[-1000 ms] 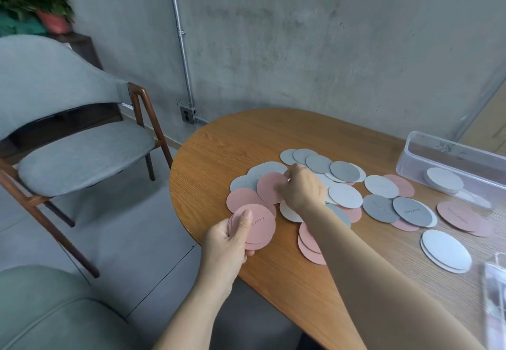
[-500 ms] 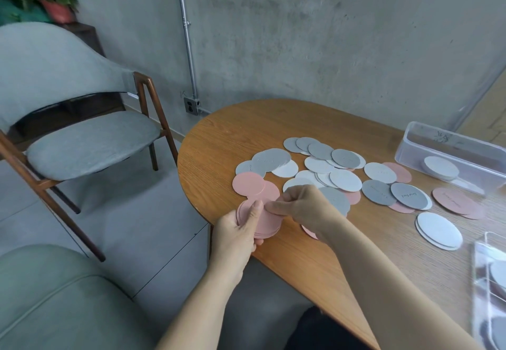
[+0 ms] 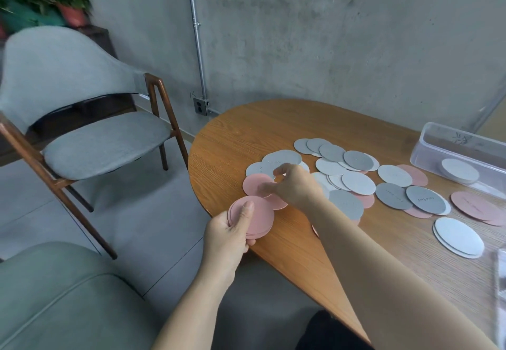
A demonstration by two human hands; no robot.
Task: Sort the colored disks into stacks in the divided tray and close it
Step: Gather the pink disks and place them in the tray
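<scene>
Pink stack: thin flat round disks with matte faces and slightly fanned edges. It is held in the left hand just off the near edge of the table, thumb on top, fingers underneath. The right hand is over a loose pink disk lying on the table, thumb tip on it, fingers curled; can't tell if it has a grip.

Progress looks early. Only a short white stack sits in the clear tray at far right, and the tray is open. Grey disks, white disks and other pink disks lie scattered and overlapping mid-table, with a small white pile near the right.

Left to do: finish the pinks, gather greys and whites, load the tray, shut it. No dividers are visible. Grey chair stands beyond.
</scene>
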